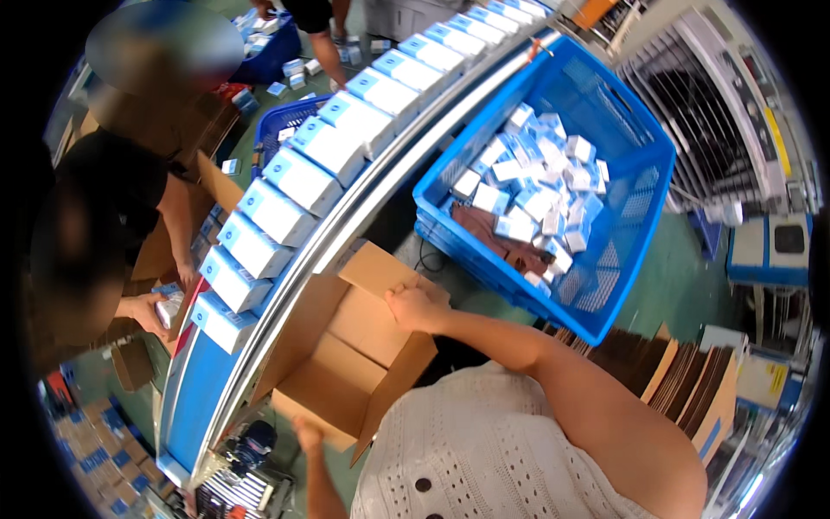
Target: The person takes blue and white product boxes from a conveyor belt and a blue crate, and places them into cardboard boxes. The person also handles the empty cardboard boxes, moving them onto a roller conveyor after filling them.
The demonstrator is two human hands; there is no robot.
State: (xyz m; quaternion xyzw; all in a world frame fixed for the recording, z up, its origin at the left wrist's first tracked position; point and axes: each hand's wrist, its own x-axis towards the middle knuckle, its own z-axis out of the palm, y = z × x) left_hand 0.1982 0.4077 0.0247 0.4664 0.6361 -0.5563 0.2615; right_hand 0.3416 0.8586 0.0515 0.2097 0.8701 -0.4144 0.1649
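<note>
Gripping open cardboard box (346, 363): right hand (413, 309) far flap, left hand (307, 432) apparently near edge.

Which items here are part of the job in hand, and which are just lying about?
In hand:
- open cardboard box, empty inside
- right hand gripping its far flap
- left hand at its near edge

Just about:
- row of blue-and-white cartons on the conveyor belt
- blue crate of small boxes
- flat cardboard stack
- co-worker's hand by the belt
</note>
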